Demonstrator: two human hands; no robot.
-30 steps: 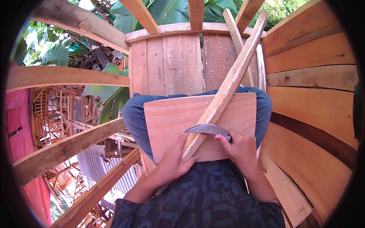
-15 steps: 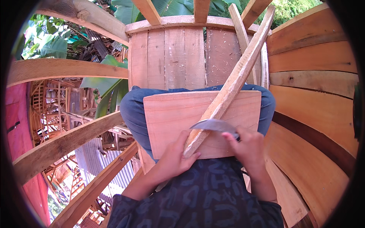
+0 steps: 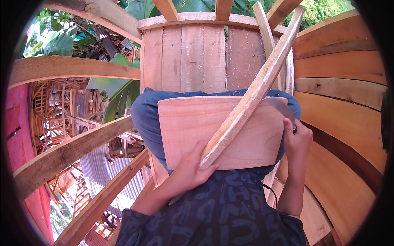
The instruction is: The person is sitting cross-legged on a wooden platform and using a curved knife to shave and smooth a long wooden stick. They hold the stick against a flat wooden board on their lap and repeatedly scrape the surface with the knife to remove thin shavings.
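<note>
A long, rough-hewn wooden stick slants from my lap up to the far right. Its near end lies in the grip of my left hand, with fingers wrapped round it. Beneath the stick, a flat wooden board rests across my crossed legs. My right hand is closed round the dark handle of a curved knife. The blade points up and left over the board's far right corner, apart from the stick. Most of the handle is hidden by my fingers.
Plank flooring with scattered shavings stretches ahead of me. A second wooden strip leans at the far edge. Wooden slats wall the right side; spaced rails run along the left, with corrugated sheets below.
My right hand has swung the knife away from the stick's near end, out to the right and farther off. My left hand keeps its hold on the stick.
</note>
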